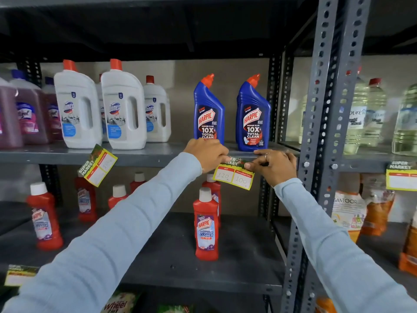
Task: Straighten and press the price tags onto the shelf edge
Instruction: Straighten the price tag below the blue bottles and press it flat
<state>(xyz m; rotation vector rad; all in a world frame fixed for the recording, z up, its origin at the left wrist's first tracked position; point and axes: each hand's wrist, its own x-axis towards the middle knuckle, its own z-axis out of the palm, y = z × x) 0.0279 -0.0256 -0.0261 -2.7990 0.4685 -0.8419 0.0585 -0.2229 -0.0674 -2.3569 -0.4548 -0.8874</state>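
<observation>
A yellow-bordered price tag reading 120 and 100 hangs from the grey shelf edge, slightly tilted down to the right. My left hand pinches its top left corner against the edge. My right hand, with a ring on one finger, pinches the top right part. A second price tag hangs strongly crooked on the same edge farther left. A third tag sits on the neighbouring rack's edge at the right.
Blue Harpic bottles and white Domex bottles stand on the shelf right above the tags. Red Harpic bottles stand on the shelf below. A perforated grey upright stands just right of my right hand. Another tag hangs at the lower left.
</observation>
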